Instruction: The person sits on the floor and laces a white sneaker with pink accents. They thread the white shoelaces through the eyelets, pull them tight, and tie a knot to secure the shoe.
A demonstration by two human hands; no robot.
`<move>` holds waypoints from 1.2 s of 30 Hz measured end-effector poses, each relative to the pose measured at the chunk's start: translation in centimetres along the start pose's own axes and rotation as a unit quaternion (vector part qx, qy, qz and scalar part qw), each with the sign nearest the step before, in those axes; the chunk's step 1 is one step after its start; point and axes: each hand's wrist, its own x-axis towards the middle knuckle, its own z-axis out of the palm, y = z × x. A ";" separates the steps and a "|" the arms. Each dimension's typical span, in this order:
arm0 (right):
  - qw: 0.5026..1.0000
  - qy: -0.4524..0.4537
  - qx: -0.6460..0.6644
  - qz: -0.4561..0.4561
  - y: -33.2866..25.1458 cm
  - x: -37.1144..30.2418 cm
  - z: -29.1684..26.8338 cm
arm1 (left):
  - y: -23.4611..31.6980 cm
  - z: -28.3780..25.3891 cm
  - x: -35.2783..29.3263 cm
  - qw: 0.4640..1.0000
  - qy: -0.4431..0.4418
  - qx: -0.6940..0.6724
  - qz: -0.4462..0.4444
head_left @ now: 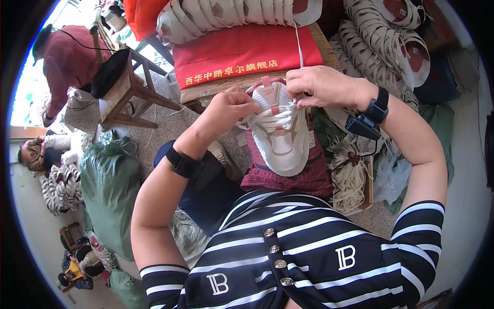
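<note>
A white shoe upper (pixel 282 147) with pinkish-red trim rests on a maroon striped cloth (pixel 321 177) over my lap, its toe toward me. White laces cross its front. My left hand (pixel 231 107) is closed in a pinch on the upper's left edge, near the tongue (pixel 268 97). Across from it, my right hand (pixel 327 88) pinches a white shoelace (pixel 298 46) at the right eyelet row. A length of that lace rises above the fingers toward the table. The fingertips hide the exact eyelets.
Ahead stands a wooden table (pixel 327 49) with a red cloth (pixel 242 54) and a row of nested shoe uppers (pixel 221 20). More stacked uppers (pixel 375 46) lie right. Bundled laces (pixel 350 180) sit beside my lap. Leftward are a green sack (pixel 110 190), a wooden stool (pixel 131 98) and other people.
</note>
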 end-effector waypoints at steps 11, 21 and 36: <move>0.922 0.045 0.305 0.232 0.7 1.5 2.4 | 1.2 1.9 -0.9 0.975 0.102 -0.198 -0.005; 0.830 0.219 0.501 0.112 -9.4 0.9 -3.4 | 10.1 -0.7 -1.6 0.935 0.184 -0.125 0.276; 0.863 0.343 0.370 0.033 -4.4 3.8 1.1 | 5.1 5.8 -0.7 0.945 0.118 -0.270 0.142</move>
